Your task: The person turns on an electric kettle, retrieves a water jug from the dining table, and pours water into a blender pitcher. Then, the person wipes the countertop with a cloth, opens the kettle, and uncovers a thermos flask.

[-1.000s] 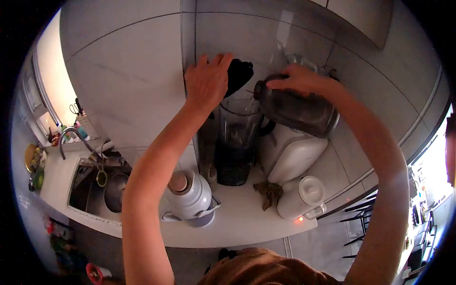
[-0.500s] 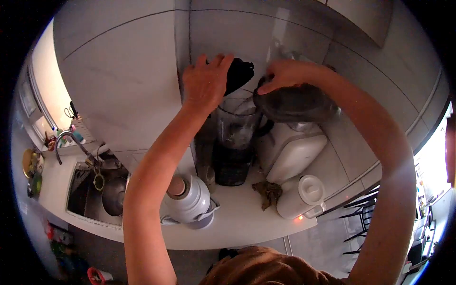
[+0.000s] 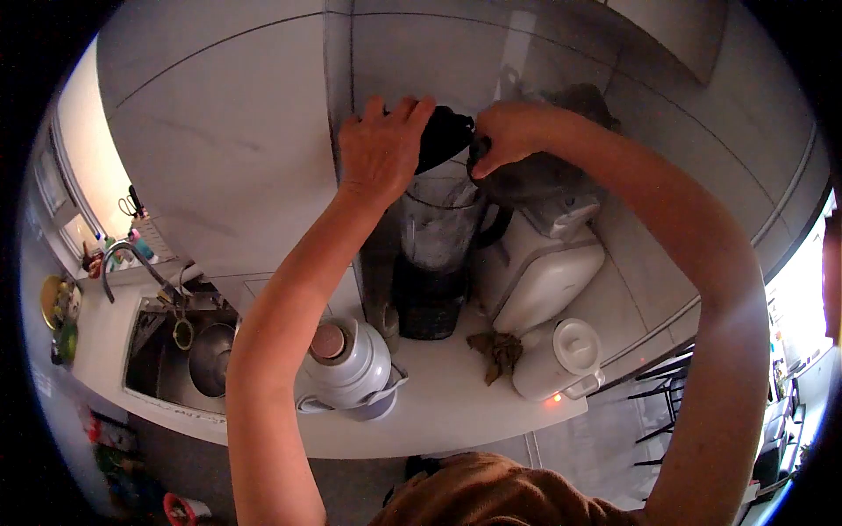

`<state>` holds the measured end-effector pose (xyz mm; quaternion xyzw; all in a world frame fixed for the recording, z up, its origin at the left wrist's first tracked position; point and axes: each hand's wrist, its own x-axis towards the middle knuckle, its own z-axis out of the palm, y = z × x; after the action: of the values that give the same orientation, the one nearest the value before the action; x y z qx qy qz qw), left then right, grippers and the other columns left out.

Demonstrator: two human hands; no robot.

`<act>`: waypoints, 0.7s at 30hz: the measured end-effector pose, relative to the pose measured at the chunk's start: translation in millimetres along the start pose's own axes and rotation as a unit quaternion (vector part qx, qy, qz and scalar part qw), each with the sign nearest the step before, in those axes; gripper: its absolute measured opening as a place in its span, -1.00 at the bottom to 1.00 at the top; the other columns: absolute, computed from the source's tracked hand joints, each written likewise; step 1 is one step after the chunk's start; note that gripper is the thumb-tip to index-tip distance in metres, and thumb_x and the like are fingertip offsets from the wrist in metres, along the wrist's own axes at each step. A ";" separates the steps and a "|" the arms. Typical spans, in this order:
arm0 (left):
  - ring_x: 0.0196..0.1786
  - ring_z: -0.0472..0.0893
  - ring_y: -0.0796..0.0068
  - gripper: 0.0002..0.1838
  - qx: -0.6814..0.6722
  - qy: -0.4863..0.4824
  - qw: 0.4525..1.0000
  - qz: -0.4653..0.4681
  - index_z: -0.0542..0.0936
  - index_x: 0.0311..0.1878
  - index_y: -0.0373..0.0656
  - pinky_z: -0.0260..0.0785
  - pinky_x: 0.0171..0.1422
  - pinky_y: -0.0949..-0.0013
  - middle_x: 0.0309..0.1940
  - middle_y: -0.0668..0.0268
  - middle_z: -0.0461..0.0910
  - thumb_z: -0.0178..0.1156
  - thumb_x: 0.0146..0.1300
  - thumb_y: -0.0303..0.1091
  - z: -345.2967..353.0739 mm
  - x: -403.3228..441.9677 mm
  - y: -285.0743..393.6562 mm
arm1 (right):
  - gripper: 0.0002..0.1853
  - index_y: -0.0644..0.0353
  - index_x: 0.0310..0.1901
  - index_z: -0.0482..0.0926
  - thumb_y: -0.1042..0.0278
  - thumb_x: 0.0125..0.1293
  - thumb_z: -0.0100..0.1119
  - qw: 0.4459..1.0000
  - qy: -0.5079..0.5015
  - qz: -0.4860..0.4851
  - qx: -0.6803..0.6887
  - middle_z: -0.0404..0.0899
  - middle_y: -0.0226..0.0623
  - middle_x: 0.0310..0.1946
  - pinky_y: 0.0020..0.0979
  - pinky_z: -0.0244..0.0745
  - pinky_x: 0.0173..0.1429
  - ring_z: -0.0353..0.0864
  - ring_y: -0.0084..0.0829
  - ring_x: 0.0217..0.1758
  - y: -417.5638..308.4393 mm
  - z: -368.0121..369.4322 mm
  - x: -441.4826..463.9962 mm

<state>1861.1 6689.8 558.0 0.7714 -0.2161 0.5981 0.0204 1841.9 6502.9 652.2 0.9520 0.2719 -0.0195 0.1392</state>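
My left hand point(image 3: 384, 147) grips a black lid point(image 3: 445, 138), held tilted above the blender jar point(image 3: 438, 230). My right hand point(image 3: 516, 137) is closed around the black handle area of a clear, dark-looking pitcher point(image 3: 545, 180), tipped with its near edge by the jar's mouth. A clear stream seems to run down into the jar, where the contents look wet and streaky; the exact level is hard to tell. The jar stands upright on its black blender base point(image 3: 428, 302), its dark handle point(image 3: 496, 226) to the right.
A white appliance point(image 3: 553, 279) stands right of the blender. In front are a crumpled cloth point(image 3: 497, 355), a white kettle point(image 3: 561, 359) with a lit red light, and a white thermos jug point(image 3: 351, 368). The sink point(image 3: 162, 359) with a metal bowl point(image 3: 210, 358) lies left.
The right hand has shifted slightly left, and the pitcher is tipped more steeply, its far end raised. More liquid seems visible in the jar. The left hand and lid have barely moved.
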 end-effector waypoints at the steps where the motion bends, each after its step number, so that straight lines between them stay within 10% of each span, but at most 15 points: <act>1: -0.11 0.57 0.30 -0.65 0.008 -0.008 1.000 -0.002 0.53 0.02 0.11 0.43 -0.32 0.20 -0.10 0.53 0.63 0.16 0.13 -0.39 -0.9 0.0 0.4 | -0.39 0.32 -0.27 0.65 -0.19 -0.04 0.37 0.999 0.010 0.021 -0.031 0.65 -0.02 -0.35 -0.11 0.51 -0.16 0.65 -0.04 -0.20 -3.8 -2.3 -5.1; 12: -0.14 0.56 0.31 -0.62 0.021 0.001 1.000 0.018 0.53 0.03 0.14 0.41 -0.33 0.25 -0.11 0.53 0.62 0.17 0.11 -0.42 -2.8 1.1 1.6 | -0.52 0.15 -0.18 0.65 -0.06 -0.03 0.39 0.988 0.071 0.053 -0.124 0.66 -0.17 -0.27 -0.12 0.51 -0.10 0.63 -0.07 -0.11 -2.7 12.7 -28.5; 21: -0.08 0.53 0.34 -0.53 0.051 -0.028 0.997 0.051 0.49 0.10 0.16 0.40 -0.31 0.26 -0.03 0.57 0.58 0.21 0.08 -0.43 1.2 1.9 9.9 | -0.27 0.30 -0.01 0.60 -0.31 0.09 0.26 0.924 0.320 0.120 0.170 0.64 0.02 -0.14 -0.23 0.48 0.11 0.63 -0.15 -0.02 23.2 45.2 -84.8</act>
<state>1859.0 6679.9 557.2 0.7759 -0.2244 0.5870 -0.0555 1783.6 6428.2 624.3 0.9424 0.1784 0.2571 -0.1180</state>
